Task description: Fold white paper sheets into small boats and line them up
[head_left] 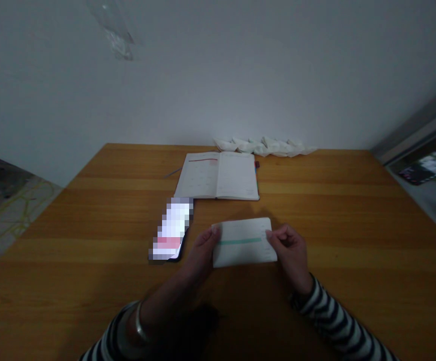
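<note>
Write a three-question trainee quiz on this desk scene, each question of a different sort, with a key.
1. True or false: the left hand and the right hand both hold the paper.
2. What lies just left of the paper? A) phone B) cup C) scissors
3. Fill in: beyond the paper lies an open ____.
Key: 1 true; 2 A; 3 notebook.
</note>
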The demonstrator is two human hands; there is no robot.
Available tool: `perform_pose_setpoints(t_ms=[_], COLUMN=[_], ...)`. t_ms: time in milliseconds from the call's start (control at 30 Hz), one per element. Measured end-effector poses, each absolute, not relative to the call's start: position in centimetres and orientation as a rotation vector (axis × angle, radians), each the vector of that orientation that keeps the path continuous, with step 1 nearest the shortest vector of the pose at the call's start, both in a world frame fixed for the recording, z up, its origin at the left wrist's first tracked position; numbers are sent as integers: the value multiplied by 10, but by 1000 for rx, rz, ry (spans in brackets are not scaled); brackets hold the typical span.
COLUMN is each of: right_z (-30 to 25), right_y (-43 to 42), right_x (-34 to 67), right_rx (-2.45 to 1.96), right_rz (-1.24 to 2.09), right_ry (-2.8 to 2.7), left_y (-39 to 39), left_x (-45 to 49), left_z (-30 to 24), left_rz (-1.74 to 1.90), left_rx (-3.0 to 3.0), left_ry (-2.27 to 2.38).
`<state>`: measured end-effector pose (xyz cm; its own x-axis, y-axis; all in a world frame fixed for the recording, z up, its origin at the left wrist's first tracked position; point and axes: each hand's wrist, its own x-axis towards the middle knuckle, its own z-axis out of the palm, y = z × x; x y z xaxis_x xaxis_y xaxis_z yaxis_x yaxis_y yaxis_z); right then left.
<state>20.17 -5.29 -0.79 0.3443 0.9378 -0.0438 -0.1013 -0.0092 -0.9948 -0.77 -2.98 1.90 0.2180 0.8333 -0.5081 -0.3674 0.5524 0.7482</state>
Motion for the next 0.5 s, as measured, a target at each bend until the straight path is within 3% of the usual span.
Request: perform_pose_setpoints(t_ms=[500], right_z=[-8], right_y=[-55], right_x=[198], right_rx=[-1260], right_rz=[1104], right_ry=[-731], left_y=[-30], left_x=[-8], left_z=[13], left_rz=[900], left_rx=[544], left_ry=[1068])
